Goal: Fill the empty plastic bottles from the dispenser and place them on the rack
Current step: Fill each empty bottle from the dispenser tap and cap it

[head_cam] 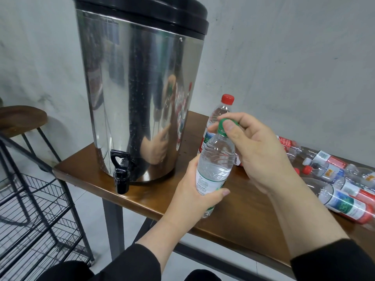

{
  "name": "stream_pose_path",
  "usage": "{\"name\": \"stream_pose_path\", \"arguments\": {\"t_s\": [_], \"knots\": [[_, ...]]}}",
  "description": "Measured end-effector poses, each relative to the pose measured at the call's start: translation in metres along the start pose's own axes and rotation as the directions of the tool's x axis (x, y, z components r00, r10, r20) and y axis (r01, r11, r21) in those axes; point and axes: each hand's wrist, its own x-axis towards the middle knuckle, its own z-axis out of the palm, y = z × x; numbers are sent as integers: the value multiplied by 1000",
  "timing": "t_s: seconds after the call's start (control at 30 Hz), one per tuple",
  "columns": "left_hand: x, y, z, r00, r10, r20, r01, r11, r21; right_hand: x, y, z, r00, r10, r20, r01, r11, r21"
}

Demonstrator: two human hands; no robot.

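Right of the dispenser [140, 88], left hand [194, 191] grips a filled bottle [215, 169] while right hand [253, 147] pinches its green cap [223, 126]; capping apparently underway, racking next

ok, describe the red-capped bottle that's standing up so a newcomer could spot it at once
Start at the tall stainless-steel dispenser with the black lid on the brown wooden table. Just to its right stands a clear plastic bottle with a red cap, partly hidden behind the green-capped bottle in the person's hands. It is the only upright bottle on the table; the other red-capped bottles lie on their sides.
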Motion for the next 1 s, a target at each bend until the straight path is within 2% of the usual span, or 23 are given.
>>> {"name": "stream_pose_path", "arguments": {"t_s": [0.13,0.27,0.37,0.57,0.8,0.93,1.0], "knots": [[-2,-2,1,1000,13,-10,-13,1000,-1,-2,0,10,998,-20,-67,19,1000,-20],[-1,-3,0,1000,19,-19,-19,1000,5,-6,4,9,999,-39,16,38,999,27],[0,-3,1,1000,14,-8,-14,1000,10,-5,4,6,999,-27,32,28,999,-19],[-1,-4,1,999,33,-37,-34,999,-7,-7,2,22,989,-35,-146,37,999,11],[-2,-4,1,999,37,-40,-37,999,6,-12,5,15,996,-75,-54,73,997,-40],[-1,-5,2,998,37,-45,-37,999,-10,-9,6,27,983,-45,-180,62,994,88],[-1,-3,2,999,32,-41,-32,999,-14,-9,7,30,977,-52,-209,74,993,96]]}}
